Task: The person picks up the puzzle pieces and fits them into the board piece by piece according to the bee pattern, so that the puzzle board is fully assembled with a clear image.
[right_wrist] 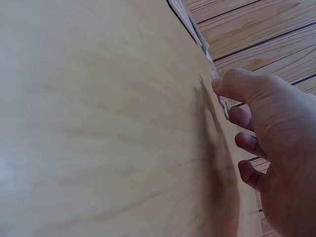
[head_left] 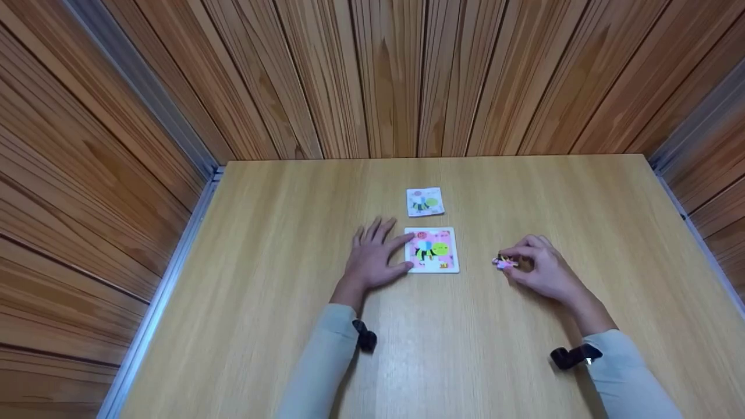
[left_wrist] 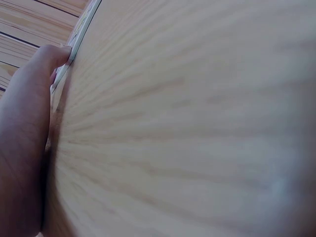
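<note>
A square picture puzzle [head_left: 451,269] with a white border and a bee on pink lies flat on the table. My left hand [head_left: 372,260] is spread at its left side, with the thumb and index fingertip touching that edge. In the left wrist view the thumb [left_wrist: 54,55] meets the board's rim. To the right of the board, my right hand [head_left: 544,270] pinches a small pink puzzle piece [head_left: 504,263] between thumb and fingers. The right wrist view shows this piece [right_wrist: 221,98] edge-on, held above the table.
Just beyond the board lies a paper card [head_left: 425,202] with a matching bee picture. The wooden table [head_left: 279,244] ends at a plank wall [head_left: 384,81] behind, and metal rails [head_left: 169,279] run along its sides.
</note>
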Tool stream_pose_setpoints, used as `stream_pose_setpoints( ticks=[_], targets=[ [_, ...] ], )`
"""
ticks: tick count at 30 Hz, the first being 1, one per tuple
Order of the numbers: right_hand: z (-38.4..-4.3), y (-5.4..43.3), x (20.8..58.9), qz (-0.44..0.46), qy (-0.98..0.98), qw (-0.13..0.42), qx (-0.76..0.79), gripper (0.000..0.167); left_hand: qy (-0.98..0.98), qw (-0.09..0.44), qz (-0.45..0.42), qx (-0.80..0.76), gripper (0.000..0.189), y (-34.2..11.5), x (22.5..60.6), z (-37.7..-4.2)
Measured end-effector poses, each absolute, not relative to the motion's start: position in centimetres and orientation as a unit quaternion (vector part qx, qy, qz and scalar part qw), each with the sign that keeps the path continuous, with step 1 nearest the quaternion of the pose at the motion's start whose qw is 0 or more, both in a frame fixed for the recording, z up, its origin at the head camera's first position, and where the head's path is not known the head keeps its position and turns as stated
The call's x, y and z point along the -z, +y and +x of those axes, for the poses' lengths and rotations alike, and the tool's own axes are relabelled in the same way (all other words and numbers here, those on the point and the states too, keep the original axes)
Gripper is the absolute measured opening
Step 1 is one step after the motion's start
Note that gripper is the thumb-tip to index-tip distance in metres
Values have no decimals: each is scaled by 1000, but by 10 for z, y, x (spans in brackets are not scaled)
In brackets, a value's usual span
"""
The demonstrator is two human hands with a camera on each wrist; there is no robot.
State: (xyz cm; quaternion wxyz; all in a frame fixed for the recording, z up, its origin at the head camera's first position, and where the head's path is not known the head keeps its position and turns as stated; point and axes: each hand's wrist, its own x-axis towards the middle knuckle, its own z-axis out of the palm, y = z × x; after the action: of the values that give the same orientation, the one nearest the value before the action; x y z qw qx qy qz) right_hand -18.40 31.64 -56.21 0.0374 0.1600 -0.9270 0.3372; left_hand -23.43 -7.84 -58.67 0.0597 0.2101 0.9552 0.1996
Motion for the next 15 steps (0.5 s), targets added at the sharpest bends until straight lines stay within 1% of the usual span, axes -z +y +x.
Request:
stream_pose_setpoints(
  ticks=[7, 15],
  targets=[
    [-191, 300, 560, 170, -925, 17, -340, 27, 954, 64, 209, -206, 75, -79, 587, -233],
    [-196, 276, 559, 174, -922, -5, -347, 29, 953, 53, 212, -211, 73, -79, 587, -233]
  ],
)
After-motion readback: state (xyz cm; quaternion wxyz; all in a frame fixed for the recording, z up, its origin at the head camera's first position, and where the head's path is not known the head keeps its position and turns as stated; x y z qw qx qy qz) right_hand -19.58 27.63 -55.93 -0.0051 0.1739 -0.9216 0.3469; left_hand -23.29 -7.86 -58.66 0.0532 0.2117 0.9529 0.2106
